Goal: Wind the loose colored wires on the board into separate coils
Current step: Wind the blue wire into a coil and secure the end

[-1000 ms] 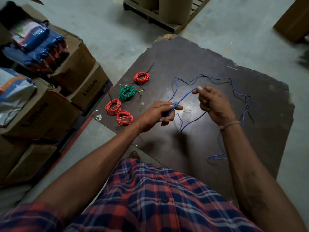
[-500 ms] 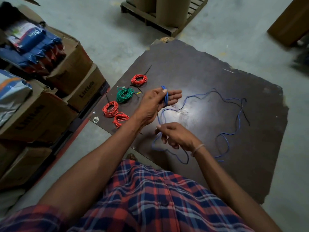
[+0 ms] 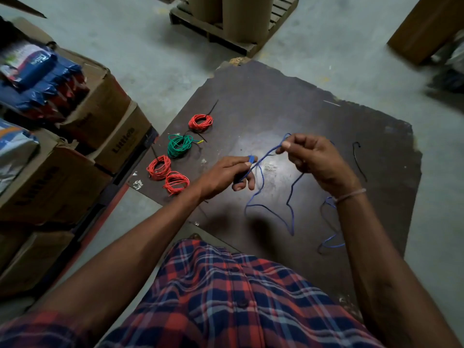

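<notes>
A loose blue wire trails over the dark board. My left hand has a few turns of the blue wire wound round its fingers. My right hand is raised to the right of it and pinches the same wire between thumb and fingertips. The wire's slack hangs in loops below both hands, and part of it lies behind my right forearm. On the board's left side lie three red coils and one green coil.
Cardboard boxes holding blue and red packets stand along the left. A wooden pallet with cardboard drums is at the back, another box at the top right. A black cable tie lies on the board's right side.
My right hand has risen from near the board's front edge to the upper right, pulling the blue wire up. More of the wire's far slack has been drawn in toward me.
</notes>
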